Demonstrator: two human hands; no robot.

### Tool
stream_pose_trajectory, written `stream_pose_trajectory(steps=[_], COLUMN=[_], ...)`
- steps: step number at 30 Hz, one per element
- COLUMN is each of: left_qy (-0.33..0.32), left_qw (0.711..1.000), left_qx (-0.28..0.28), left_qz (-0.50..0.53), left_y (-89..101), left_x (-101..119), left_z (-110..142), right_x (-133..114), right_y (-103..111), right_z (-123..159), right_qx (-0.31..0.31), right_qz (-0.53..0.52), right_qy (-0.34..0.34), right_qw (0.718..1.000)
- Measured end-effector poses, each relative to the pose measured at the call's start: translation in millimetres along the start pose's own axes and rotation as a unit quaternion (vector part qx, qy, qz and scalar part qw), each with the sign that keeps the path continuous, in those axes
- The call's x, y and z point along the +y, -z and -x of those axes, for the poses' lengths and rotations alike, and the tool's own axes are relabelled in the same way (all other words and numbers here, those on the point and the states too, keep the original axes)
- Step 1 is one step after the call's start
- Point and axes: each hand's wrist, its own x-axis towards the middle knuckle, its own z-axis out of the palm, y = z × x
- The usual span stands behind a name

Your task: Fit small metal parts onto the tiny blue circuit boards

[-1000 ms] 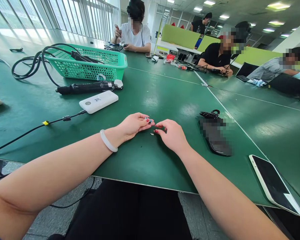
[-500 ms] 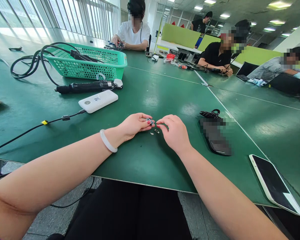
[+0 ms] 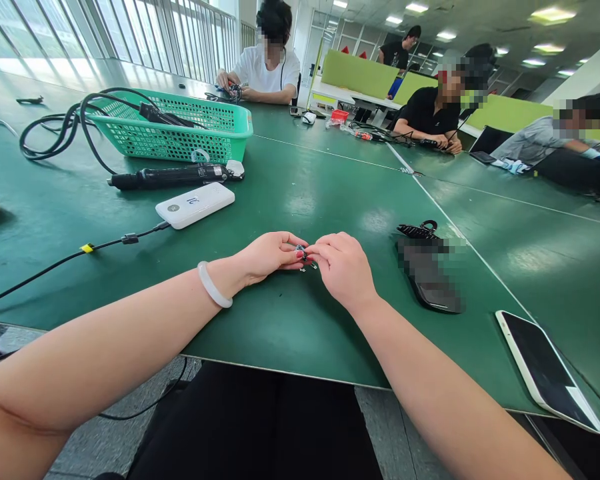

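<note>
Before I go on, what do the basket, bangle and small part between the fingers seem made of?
Basket: molded plastic, slightly glossy; thin, evenly perforated green walls.
Bangle: smooth, milky white, rigid-looking; stone, glass or plastic, can't tell which.
Small part: dark with pale glints, possibly some metal, but too small to settle.

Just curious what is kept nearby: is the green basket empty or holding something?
Not empty: through the open top of the green basket, a thick black piece on a cable shows inside.
</note>
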Motion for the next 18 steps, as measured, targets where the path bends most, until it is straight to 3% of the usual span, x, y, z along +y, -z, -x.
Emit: stream_pose_trajectory(steps=[10, 14, 18], left_qy=[0.006, -0.001, -0.025], left_qw=[0.998, 0.998, 0.993], left_qx=[-0.051, 0.005, 0.086], left_qz=[0.029, 0.06, 0.083], left_y=[4.6, 2.6, 0.4], left_x=[-1.8, 2.9, 8.1], left_z=[0.0, 1.5, 2.4], right_x=[-0.2, 4.2, 3.4], right_y=[3.1, 7.8, 5.0], right_z=[0.1, -0.5, 1.1], right_qx=[-0.001, 0.001, -0.108], right_qz=[-0.157, -0.177, -0.128], right_qy=[-0.113, -0.16, -0.136], right_qw=[0.981, 0.971, 0.976])
